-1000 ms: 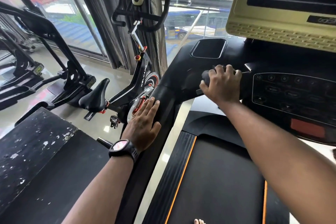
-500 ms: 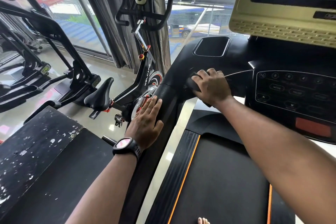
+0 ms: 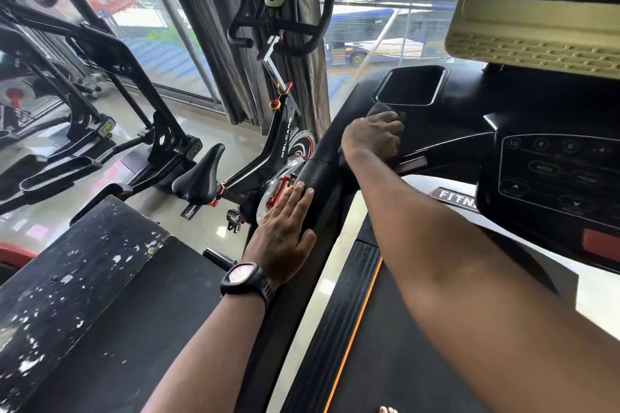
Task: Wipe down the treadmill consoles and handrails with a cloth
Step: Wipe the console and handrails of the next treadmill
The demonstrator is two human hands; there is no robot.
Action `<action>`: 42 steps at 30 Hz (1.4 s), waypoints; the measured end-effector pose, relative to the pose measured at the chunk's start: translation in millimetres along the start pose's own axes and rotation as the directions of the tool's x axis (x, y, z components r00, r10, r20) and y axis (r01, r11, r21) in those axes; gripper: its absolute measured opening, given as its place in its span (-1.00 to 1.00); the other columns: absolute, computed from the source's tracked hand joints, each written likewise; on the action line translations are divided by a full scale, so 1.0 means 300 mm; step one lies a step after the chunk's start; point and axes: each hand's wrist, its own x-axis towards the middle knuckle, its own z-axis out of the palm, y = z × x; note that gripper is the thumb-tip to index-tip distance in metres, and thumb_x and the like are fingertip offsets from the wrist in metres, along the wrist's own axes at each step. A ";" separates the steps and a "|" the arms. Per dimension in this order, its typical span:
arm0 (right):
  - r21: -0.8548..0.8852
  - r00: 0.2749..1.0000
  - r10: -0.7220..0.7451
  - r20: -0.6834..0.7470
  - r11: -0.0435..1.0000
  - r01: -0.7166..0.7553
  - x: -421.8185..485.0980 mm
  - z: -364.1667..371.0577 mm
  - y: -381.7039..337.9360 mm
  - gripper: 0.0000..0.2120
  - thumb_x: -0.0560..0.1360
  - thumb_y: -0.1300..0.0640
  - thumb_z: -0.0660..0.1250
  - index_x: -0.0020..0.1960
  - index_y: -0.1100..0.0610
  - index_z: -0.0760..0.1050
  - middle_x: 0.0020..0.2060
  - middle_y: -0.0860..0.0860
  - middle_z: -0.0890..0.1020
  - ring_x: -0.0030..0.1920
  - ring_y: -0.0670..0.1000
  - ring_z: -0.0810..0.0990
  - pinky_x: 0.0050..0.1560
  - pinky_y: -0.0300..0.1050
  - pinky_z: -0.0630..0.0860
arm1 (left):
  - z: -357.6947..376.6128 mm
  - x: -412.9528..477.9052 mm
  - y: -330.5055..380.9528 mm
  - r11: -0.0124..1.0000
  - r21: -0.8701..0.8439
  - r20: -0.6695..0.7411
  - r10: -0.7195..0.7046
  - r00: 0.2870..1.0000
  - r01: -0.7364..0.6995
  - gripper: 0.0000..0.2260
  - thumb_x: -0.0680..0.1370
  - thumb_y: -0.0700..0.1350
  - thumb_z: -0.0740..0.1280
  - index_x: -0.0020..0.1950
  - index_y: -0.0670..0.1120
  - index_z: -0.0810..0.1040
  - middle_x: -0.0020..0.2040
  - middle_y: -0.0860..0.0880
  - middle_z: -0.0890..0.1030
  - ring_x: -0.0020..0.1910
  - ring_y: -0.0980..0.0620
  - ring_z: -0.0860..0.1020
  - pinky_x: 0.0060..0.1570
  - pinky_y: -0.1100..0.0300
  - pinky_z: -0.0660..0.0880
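Gripping crumpled cloth, the right hand presses the glossy console. The left hand lies flat on the rounded handrail

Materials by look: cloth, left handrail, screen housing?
The cloth is soft dark grey fabric, maybe microfibre; it bunches under the right hand. The handrail has a matte black padded sleeve, likely foam or rubber, with a dull sheen and a seam ring. The screen housing is moulded beige plastic, semi-matte, with rows of vent slots along its lower edge.
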 end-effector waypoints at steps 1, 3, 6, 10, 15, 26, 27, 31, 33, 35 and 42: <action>0.019 0.999 -0.022 0.023 1.000 0.021 -0.013 0.001 0.009 -0.33 0.64 0.00 0.12 0.59 0.34 0.00 0.42 0.28 0.33 0.30 0.32 0.49 0.19 0.16 0.52 | 0.000 0.000 -0.001 1.000 0.001 0.000 -0.001 1.000 0.001 -0.31 0.50 0.13 0.01 0.63 0.00 0.11 0.64 0.02 0.06 0.61 0.13 -0.06 0.59 0.09 0.02; 0.032 0.993 -0.106 0.047 0.994 0.105 -0.048 -0.004 0.038 -0.32 0.63 0.00 0.14 0.58 0.37 0.04 0.39 0.30 0.38 0.29 0.33 0.52 0.19 0.13 0.53 | -0.001 0.001 0.001 1.000 0.007 -0.002 -0.003 1.000 0.003 -0.32 0.50 0.12 0.02 0.63 -0.01 0.11 0.64 0.02 0.06 0.61 0.13 -0.05 0.59 0.09 0.02; 0.029 0.951 -0.310 0.022 0.951 0.309 -0.127 -0.002 0.096 -0.37 0.62 -0.01 0.19 0.56 0.32 0.16 0.39 0.31 0.41 0.29 0.32 0.52 0.23 0.11 0.50 | -0.007 0.000 0.009 1.000 -0.006 0.006 -0.010 1.000 0.010 -0.34 0.52 0.06 0.07 0.63 -0.01 0.11 0.64 0.01 0.05 0.61 0.14 -0.06 0.59 0.08 0.02; 0.013 0.825 -0.555 -0.105 0.829 0.559 -0.262 0.026 0.214 -0.36 0.56 0.00 0.37 0.53 0.27 0.31 0.38 0.27 0.47 0.26 0.29 0.53 0.24 0.15 0.49 | -0.010 0.001 0.010 0.999 -0.040 0.012 -0.014 1.000 0.014 -0.34 0.53 -0.02 0.16 0.63 -0.02 0.12 0.64 0.00 0.07 0.62 0.11 -0.06 0.58 0.02 0.02; 0.376 0.860 -0.474 -0.189 0.774 0.509 -0.424 0.100 0.321 -0.36 0.48 0.07 0.28 0.51 0.30 0.35 0.41 0.34 0.44 0.38 0.36 0.43 0.42 0.21 0.36 | -0.011 -0.007 0.011 0.998 -0.067 -0.003 0.001 1.000 -0.002 -0.35 0.52 -0.04 0.18 0.62 -0.09 0.16 0.63 -0.07 0.11 0.62 0.08 -0.04 0.58 -0.03 0.03; 0.681 0.950 -0.280 0.140 0.723 0.112 -0.499 0.123 0.374 -0.27 0.49 -0.15 0.14 0.62 0.05 0.21 0.57 0.09 0.28 0.52 0.13 0.30 0.50 0.01 0.21 | -0.005 -0.143 -0.010 0.999 0.040 0.019 0.014 1.000 -0.015 -0.38 0.60 0.04 0.13 0.65 0.01 0.05 0.64 0.06 -0.07 0.59 0.21 -0.19 0.58 0.17 -0.12; 0.704 0.954 -0.260 0.148 0.705 0.083 -0.493 0.129 0.370 -0.28 0.50 -0.18 0.13 0.62 0.03 0.21 0.58 0.07 0.27 0.54 0.10 0.27 0.52 0.03 0.20 | -0.003 -0.148 -0.007 0.999 0.053 0.021 0.008 1.000 -0.009 -0.37 0.59 0.05 0.13 0.65 0.01 0.04 0.64 0.06 -0.08 0.59 0.21 -0.19 0.58 0.18 -0.12; 0.722 0.965 -0.184 0.189 0.692 -0.009 -0.558 0.152 0.381 -0.39 0.58 -0.19 0.12 0.60 -0.06 0.24 0.51 0.08 0.37 0.48 0.13 0.36 0.45 0.06 0.28 | -0.015 -0.122 -0.001 1.000 0.031 0.036 0.001 0.999 -0.002 -0.34 0.55 0.02 0.15 0.64 -0.01 0.08 0.65 0.02 -0.02 0.61 0.15 -0.14 0.59 0.09 -0.06; 0.715 0.968 -0.206 0.145 0.698 0.042 -0.583 0.157 0.398 -0.41 0.61 -0.11 0.19 0.61 -0.02 0.21 0.52 0.08 0.36 0.48 0.12 0.37 0.44 0.05 0.30 | -0.018 -0.116 -0.001 1.000 0.019 0.059 0.001 0.998 -0.002 -0.33 0.53 0.02 0.15 0.65 -0.01 0.07 0.65 0.00 -0.02 0.61 0.12 -0.13 0.59 0.07 -0.05; 0.751 0.973 -0.224 0.056 0.652 0.107 -0.585 0.156 0.403 -0.42 0.58 -0.05 0.27 0.56 0.02 0.24 0.49 0.06 0.41 0.43 0.11 0.42 0.39 0.04 0.37 | -0.018 -0.117 -0.003 1.000 0.011 0.071 -0.004 0.997 0.003 -0.32 0.52 0.02 0.14 0.65 0.01 0.06 0.65 0.00 -0.03 0.61 0.12 -0.14 0.59 0.06 -0.07; 0.744 0.983 -0.106 0.153 0.667 -0.044 -0.587 0.203 0.437 -0.58 0.64 0.01 0.26 0.47 0.04 0.40 0.37 0.15 0.48 0.37 0.16 0.44 0.31 -0.03 0.34 | -0.009 -0.107 -0.012 1.000 0.005 0.054 0.007 0.999 -0.007 -0.32 0.51 0.05 0.10 0.64 0.02 0.06 0.65 -0.01 -0.01 0.62 0.10 -0.10 0.57 -0.04 -0.03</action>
